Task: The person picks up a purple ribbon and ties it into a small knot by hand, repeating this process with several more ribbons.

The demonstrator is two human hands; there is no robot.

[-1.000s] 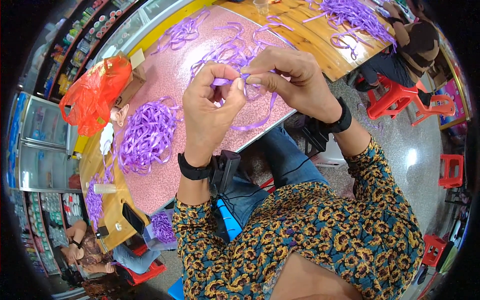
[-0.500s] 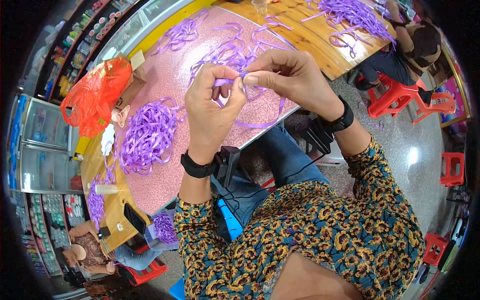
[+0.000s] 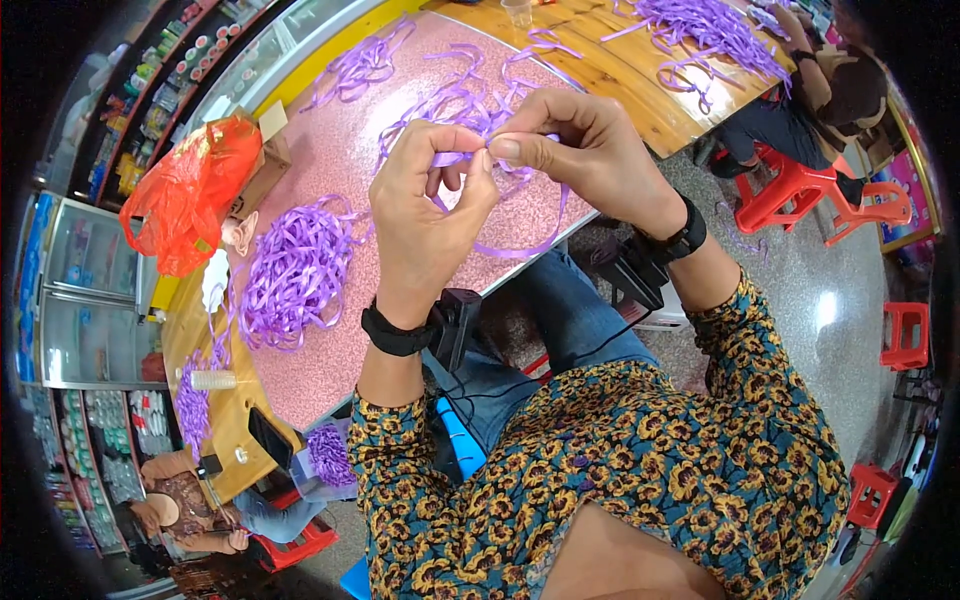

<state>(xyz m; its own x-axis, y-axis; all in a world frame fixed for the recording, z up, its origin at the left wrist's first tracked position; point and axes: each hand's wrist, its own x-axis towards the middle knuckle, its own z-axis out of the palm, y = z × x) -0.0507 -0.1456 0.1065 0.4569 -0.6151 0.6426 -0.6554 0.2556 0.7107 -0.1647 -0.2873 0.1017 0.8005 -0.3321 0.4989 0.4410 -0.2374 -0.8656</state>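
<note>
A narrow purple ribbon (image 3: 527, 247) runs between my two hands, its loop hanging over the table's near edge. My left hand (image 3: 432, 205) pinches it between thumb and forefinger. Fingertip to fingertip with it, my right hand (image 3: 575, 150) also pinches the ribbon. The exact spot where they grip is mostly covered by the fingertips. Behind my hands lie loose ribbon strands (image 3: 455, 100) on the pink tabletop (image 3: 330, 385). A thick heap of purple ribbon (image 3: 297, 275) rests left of my left hand.
A red plastic bag (image 3: 195, 190) stands beside a cardboard box at the left. More ribbon (image 3: 700, 35) covers the wooden table (image 3: 640, 95) at the far right, where another person sits. A second person (image 3: 185, 510) sits at lower left, near a clear bin (image 3: 325, 460) of ribbon.
My hands stay together with only a slight shift of the fingers, the right fingertips edging a little to the right. The person at lower left has moved an arm and the head slightly.
</note>
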